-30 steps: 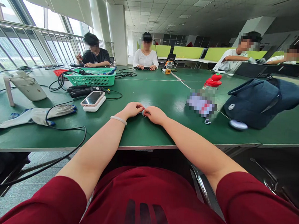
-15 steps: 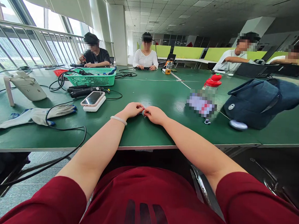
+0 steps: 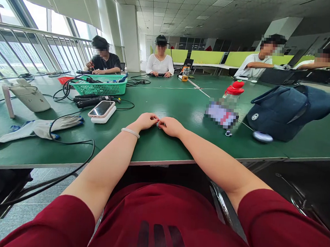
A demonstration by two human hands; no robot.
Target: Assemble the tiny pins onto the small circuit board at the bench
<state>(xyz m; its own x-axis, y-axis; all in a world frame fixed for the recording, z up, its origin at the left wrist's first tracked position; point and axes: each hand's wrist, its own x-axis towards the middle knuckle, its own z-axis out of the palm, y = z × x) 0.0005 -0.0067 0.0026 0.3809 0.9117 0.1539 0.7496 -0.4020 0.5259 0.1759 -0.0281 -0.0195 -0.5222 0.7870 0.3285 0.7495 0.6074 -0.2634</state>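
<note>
My left hand [image 3: 147,121] and my right hand [image 3: 170,126] meet fingertip to fingertip just above the green table [image 3: 163,149], in front of me. Both are closed in a pinch. A tiny pale or clear piece [image 3: 157,125] shows between the fingertips; it is too small to name, and the fingers cover most of it. A light band [image 3: 130,132] circles my left wrist. To the left of my hands a phone [image 3: 102,109] lies on a white box [image 3: 103,117]. Off to the right, a blurred phone-like slab [image 3: 222,114] lies beside a small dark charm [image 3: 228,133].
A work glove [image 3: 43,127] and a black cable [image 3: 72,142] lie at left, near a green basket [image 3: 100,87]. At right stand a red-capped bottle [image 3: 234,89], a navy bag [image 3: 281,113] and a white oval object [image 3: 262,136]. Several people sit around the table.
My hands stay almost in place, with only slight shifts of the fingertips. The whole view has drifted a few pixels.
</note>
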